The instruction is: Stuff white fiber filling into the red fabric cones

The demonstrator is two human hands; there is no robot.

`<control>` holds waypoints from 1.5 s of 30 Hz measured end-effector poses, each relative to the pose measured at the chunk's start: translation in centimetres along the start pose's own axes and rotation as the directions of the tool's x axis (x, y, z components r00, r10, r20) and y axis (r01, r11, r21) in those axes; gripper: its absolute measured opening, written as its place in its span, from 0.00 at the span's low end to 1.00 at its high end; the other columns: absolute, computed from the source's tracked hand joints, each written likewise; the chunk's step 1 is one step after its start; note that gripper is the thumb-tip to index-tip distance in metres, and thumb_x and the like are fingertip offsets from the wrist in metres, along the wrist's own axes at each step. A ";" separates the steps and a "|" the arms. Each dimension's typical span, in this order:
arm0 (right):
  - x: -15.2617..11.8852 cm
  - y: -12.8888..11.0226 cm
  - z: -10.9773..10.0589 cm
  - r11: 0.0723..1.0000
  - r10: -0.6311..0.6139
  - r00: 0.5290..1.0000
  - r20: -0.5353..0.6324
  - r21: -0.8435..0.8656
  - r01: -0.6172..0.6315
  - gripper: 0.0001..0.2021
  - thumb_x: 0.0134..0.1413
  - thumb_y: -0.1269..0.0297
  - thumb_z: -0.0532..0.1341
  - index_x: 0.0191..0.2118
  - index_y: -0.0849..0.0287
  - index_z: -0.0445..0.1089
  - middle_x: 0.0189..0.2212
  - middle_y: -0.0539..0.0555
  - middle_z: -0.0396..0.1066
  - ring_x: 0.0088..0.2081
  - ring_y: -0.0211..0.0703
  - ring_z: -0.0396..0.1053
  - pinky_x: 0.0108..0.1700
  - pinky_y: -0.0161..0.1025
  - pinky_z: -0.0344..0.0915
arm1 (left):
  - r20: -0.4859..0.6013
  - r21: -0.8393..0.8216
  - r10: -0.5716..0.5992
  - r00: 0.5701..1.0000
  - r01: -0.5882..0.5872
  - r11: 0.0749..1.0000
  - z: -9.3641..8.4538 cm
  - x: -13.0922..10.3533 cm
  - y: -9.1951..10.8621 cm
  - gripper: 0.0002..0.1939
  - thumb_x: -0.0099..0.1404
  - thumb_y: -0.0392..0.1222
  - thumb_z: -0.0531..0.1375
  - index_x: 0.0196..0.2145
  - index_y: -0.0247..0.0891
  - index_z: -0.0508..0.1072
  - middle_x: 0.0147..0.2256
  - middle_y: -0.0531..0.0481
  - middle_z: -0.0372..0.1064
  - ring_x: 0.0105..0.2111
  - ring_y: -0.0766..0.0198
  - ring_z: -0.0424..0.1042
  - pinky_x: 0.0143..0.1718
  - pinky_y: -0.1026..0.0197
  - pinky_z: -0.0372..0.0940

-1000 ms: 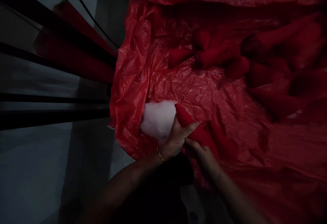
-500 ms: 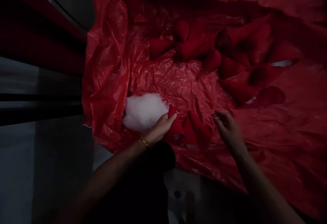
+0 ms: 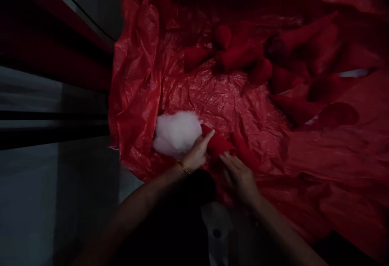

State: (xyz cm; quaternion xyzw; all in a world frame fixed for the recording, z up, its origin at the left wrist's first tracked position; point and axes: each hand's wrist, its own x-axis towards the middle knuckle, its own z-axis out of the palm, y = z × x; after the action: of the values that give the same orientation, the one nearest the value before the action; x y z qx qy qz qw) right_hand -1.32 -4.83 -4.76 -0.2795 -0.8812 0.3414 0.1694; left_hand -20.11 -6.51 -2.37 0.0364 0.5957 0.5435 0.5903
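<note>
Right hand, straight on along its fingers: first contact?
Likely the near edge of the red cloth piece in the left hand; the right hand's fingertips look at or touching it, depth unclear.

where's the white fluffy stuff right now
In the head view, the white fluff sits left of centre on the red sheet, just beyond the left hand.

Fibre clump (image 3: 176, 133) on sheet (image 3: 219, 92), cones (image 3: 240, 55) beyond

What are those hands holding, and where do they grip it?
The left hand grips a red cloth piece near its narrow end; the right hand is at its wider end.
</note>
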 end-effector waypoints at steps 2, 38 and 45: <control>0.2 -0.3 1.5 0.994 0.021 0.995 0.097 -0.111 -0.010 0.17 0.64 0.74 0.50 0.55 0.65 0.67 0.49 0.64 0.75 0.49 0.50 0.74 0.45 0.42 0.72 | -0.007 -0.095 -0.017 1.000 0.016 0.995 1.0 0.1 -0.1 0.16 0.56 0.45 0.66 0.43 0.41 0.78 0.46 0.43 0.77 0.56 0.51 0.69 0.64 0.48 0.58; 2.4 -0.8 1.0 0.974 0.147 0.805 0.575 -0.226 -0.017 0.10 0.59 0.73 0.56 0.37 0.63 0.76 0.26 0.59 0.77 0.26 0.43 0.73 0.28 0.36 0.59 | 0.047 0.166 0.088 0.995 -0.094 0.982 1.2 -1.3 -0.9 0.36 0.57 0.40 0.69 0.62 0.42 0.65 0.59 0.42 0.67 0.58 0.48 0.67 0.63 0.46 0.59; 3.9 -1.0 1.1 0.944 0.286 0.812 0.508 -0.296 -0.148 0.08 0.58 0.70 0.60 0.31 0.61 0.76 0.26 0.58 0.76 0.28 0.45 0.73 0.28 0.36 0.58 | 0.027 -0.209 -0.110 0.994 0.114 0.971 1.6 -1.6 -0.5 0.19 0.58 0.44 0.69 0.47 0.40 0.76 0.45 0.44 0.78 0.51 0.51 0.74 0.58 0.48 0.65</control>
State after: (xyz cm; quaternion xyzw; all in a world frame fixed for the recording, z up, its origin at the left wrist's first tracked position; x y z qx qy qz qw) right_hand -5.33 -3.62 -4.37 -0.2890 -0.8896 0.3135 -0.1636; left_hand -18.17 -6.77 -1.18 -0.0558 0.5313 0.5691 0.6251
